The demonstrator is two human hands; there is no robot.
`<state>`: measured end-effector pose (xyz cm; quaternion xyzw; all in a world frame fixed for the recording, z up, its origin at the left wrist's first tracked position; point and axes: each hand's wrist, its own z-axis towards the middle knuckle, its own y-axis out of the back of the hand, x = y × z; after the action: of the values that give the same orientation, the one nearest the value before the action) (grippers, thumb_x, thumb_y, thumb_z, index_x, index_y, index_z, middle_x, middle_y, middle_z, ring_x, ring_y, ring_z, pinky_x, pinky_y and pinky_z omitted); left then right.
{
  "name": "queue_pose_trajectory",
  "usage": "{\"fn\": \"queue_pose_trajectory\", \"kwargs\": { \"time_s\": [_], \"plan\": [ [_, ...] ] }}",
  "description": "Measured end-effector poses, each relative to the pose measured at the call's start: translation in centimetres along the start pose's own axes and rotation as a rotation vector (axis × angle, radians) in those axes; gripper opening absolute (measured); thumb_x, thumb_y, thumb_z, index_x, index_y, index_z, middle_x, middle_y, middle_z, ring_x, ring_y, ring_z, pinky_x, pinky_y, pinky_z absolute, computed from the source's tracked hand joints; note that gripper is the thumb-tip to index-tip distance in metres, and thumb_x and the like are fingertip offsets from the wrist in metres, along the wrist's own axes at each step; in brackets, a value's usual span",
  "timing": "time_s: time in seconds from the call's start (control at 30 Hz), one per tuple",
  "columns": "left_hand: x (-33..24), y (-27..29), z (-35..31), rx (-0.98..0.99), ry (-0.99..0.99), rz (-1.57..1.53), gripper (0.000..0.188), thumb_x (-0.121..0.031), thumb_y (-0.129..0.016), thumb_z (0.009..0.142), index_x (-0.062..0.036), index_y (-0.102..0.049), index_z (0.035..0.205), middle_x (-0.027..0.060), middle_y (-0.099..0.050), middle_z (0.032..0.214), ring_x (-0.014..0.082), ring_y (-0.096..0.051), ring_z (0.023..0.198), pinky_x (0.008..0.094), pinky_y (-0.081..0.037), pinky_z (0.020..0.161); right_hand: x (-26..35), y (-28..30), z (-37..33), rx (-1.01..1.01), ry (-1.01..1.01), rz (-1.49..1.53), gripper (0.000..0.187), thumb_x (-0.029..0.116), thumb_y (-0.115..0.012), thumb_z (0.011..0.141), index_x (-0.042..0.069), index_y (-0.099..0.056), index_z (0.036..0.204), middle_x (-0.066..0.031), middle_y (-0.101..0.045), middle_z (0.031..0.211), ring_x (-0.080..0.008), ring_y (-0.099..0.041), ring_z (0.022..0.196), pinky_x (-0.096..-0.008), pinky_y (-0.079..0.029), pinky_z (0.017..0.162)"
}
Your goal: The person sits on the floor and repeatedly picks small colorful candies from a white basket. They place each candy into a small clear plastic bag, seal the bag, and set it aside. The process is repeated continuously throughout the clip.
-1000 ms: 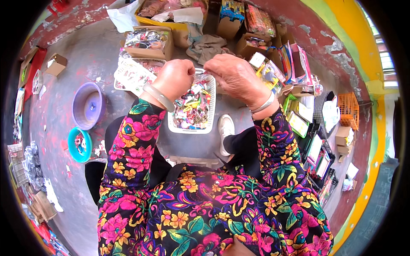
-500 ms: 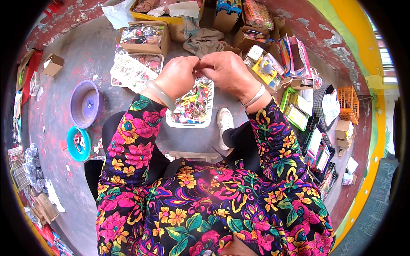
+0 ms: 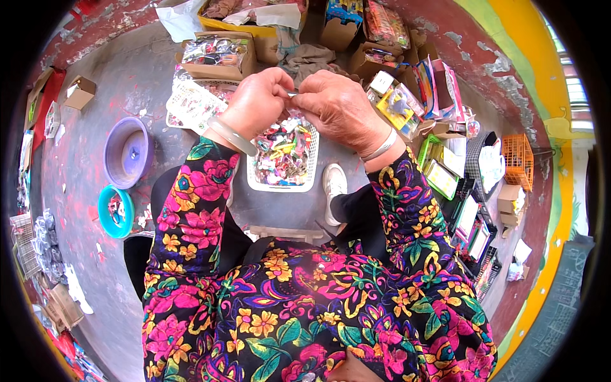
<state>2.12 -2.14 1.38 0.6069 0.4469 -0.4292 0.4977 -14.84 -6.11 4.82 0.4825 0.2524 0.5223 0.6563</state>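
Observation:
My left hand (image 3: 258,102) and my right hand (image 3: 337,109) are raised in front of me, fingertips close together in a pinch. Between them is something small and pale, too small to name. Below them on the floor stands a white plastic basket (image 3: 280,187), holding many small colourful pieces (image 3: 285,153) in red, yellow, green and white. My hands partly cover its far end. Just past my left wrist is another white basket (image 3: 184,108) of small reddish pieces, partly hidden by my hand.
At the left sit a purple basin (image 3: 128,154) and a teal bowl (image 3: 116,212). Cardboard boxes of packaged goods (image 3: 217,54) line the far wall. On the right are a green tray (image 3: 439,167), an orange crate (image 3: 517,162) and black crates (image 3: 474,232).
My hands have drawn slightly apart, opening a small gap between the fingertips. More of the basket's contents now shows beneath them.

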Motion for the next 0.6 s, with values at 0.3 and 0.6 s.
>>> {"fn": "queue_pose_trajectory", "kwargs": {
  "time_s": [0.3,0.6],
  "plan": [
    [-0.6,0.6,-0.3,0.021,0.055,-0.206,0.017,0.004,-0.057,0.077,0.0005,-0.05,0.093,0.005,-0.059,0.072,0.0107,-0.058,0.062,0.0213,-0.048,0.055,-0.7,0.3,0.1,-0.032,0.076,0.066,0.017,0.009,-0.065,0.066,0.008,-0.064,0.083,-0.0046,-0.06,0.085,-0.0245,-0.057,0.081,-0.0354,-0.045,0.073],
    [0.1,1.4,0.0,-0.01,-0.022,-0.164,0.015,0.003,-0.058,0.076,0.0003,-0.053,0.091,0.0023,-0.06,0.073,0.0083,-0.057,0.065,0.0201,-0.047,0.058,-0.9,-0.8,0.0,-0.165,-0.015,0.217,0.015,0.007,-0.066,0.066,0.01,-0.064,0.081,-0.0037,-0.061,0.08,-0.0228,-0.057,0.08,-0.0337,-0.044,0.072]
  ]
}}
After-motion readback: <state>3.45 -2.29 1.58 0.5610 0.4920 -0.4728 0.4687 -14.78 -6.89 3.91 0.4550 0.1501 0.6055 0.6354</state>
